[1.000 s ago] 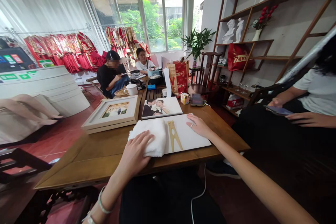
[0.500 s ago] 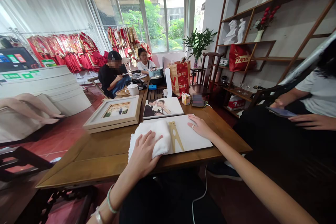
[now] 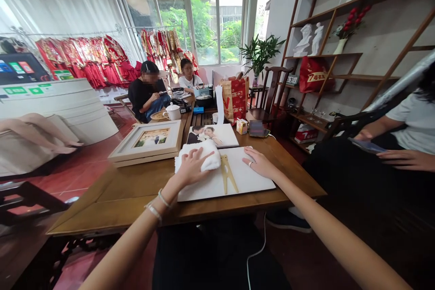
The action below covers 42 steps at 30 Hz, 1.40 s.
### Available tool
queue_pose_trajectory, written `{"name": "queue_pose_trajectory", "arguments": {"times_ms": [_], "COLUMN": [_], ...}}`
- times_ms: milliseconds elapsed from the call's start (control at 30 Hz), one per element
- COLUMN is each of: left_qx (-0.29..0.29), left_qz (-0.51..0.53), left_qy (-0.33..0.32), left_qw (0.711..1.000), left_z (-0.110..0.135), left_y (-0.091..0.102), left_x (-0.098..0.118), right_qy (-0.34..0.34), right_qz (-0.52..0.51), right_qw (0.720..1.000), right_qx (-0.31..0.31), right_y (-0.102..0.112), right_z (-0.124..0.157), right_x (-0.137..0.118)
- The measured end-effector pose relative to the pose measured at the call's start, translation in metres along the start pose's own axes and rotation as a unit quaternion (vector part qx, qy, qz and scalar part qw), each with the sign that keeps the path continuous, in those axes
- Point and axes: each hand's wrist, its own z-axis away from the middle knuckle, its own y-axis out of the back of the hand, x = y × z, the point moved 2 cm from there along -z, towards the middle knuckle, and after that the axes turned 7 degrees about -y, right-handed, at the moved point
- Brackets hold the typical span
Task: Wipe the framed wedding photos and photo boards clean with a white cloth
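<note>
A white flat board (image 3: 251,176) lies on the wooden table (image 3: 132,195) in front of me. My left hand (image 3: 192,167) presses a folded white cloth (image 3: 204,154) flat against the board's far left part, fingers spread. My right hand (image 3: 258,163), with a ring on it, rests flat on the board's right side and holds it down. Between the two hands a wooden stand piece (image 3: 227,173) lies attached to the board.
A framed photo (image 3: 149,141) and a photo print (image 3: 212,135) lie just beyond the board. Farther back stand a red bag (image 3: 236,97), a teapot (image 3: 173,111) and a phone (image 3: 257,128). Two people sit at the far end; another person (image 3: 404,131) sits on the right.
My left hand has slid the cloth from the board's near left corner away from me to its far left part. My right hand has stayed in place.
</note>
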Motion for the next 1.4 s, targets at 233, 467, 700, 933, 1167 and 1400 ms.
{"name": "queue_pose_trajectory", "arguments": {"times_ms": [233, 467, 700, 933, 1167, 1400], "left_qx": [0.011, 0.034, 0.043, -0.035, -0.031, 0.010], "left_qz": [0.012, 0.021, 0.032, 0.069, 0.091, 0.081], "left_qy": [-0.007, -0.059, -0.060, 0.024, 0.017, -0.041], "left_qw": [1.000, 0.997, 0.997, 0.997, 0.995, 0.996], "left_z": [-0.004, 0.064, 0.076, -0.008, -0.015, 0.062], "left_y": [-0.009, -0.002, -0.003, -0.003, -0.004, 0.004], "left_x": [-0.010, 0.044, 0.052, 0.007, 0.021, 0.063], "right_qy": [-0.011, -0.012, 0.013, 0.021, 0.017, 0.011], "right_qz": [-0.013, -0.008, -0.012, -0.010, -0.006, -0.012], "right_qw": [1.000, 1.000, 1.000, 1.000, 1.000, 1.000], "right_qx": [0.021, 0.021, 0.007, 0.008, 0.022, 0.027], "right_y": [-0.004, -0.006, -0.003, -0.002, -0.003, -0.003], "right_z": [-0.002, -0.004, -0.002, -0.002, -0.003, -0.002], "right_x": [0.003, 0.003, 0.000, 0.000, 0.000, -0.001]}}
